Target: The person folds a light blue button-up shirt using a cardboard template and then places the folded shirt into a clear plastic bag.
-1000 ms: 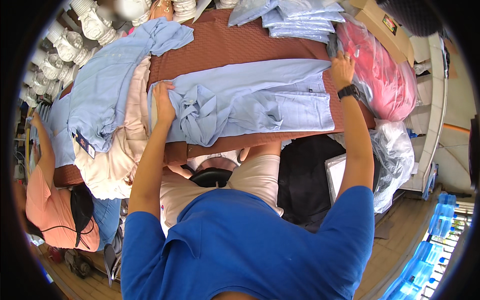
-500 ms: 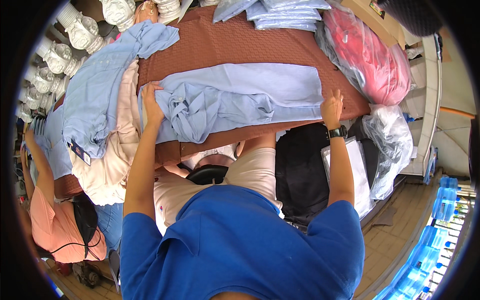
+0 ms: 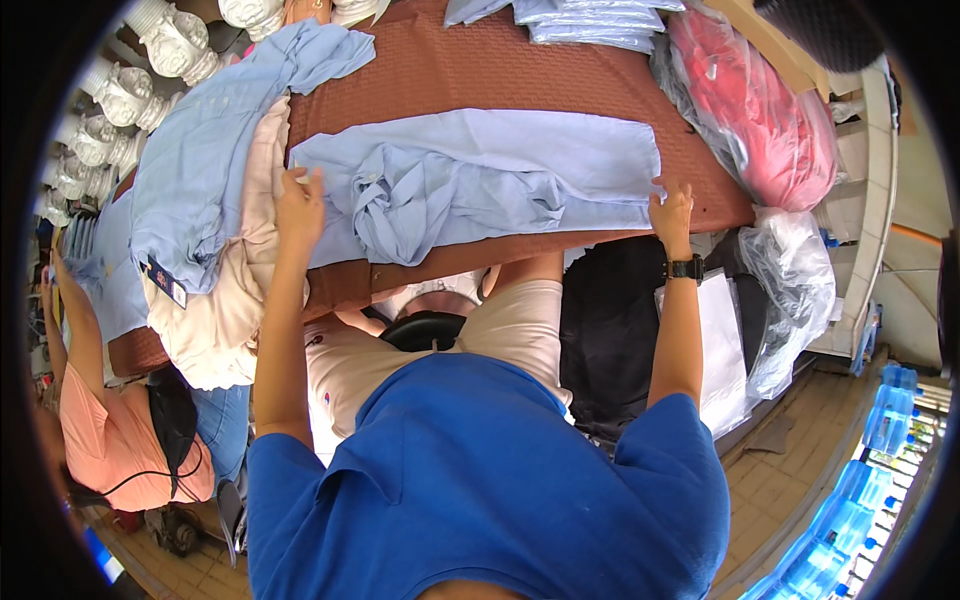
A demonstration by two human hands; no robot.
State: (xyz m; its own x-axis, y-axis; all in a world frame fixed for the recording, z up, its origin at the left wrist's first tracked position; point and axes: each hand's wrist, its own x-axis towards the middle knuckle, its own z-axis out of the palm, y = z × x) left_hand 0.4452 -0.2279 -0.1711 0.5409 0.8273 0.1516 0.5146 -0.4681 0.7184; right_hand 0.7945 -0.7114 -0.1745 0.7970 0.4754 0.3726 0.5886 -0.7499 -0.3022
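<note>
A light blue shirt (image 3: 480, 150) lies folded lengthwise into a long strip across the table in front of me, with a crumpled, bunched part on its left half. My left hand (image 3: 301, 205) is at the strip's left end, fingers loosely apart. At the right end, beside the hem, is my right hand (image 3: 672, 212), its fingers bent but spread, with a dark watch on the wrist. Neither hand visibly grips the cloth. Left of my left hand, another light blue shirt (image 3: 200, 170) with a tag lies over cream cloth (image 3: 215, 340).
A brown textured cloth (image 3: 480, 60) covers the table. Bagged blue shirts (image 3: 590, 20) are stacked at the back, and red clothing in clear plastic (image 3: 755, 110) lies at the right. A black bag (image 3: 610, 330) stands below. A person in an orange top (image 3: 140, 440) works at the left.
The view has shifted slightly, moving the scene to the right and up. My left hand's fingers have loosened from the shirt's left end. The right hand stays by the right end.
</note>
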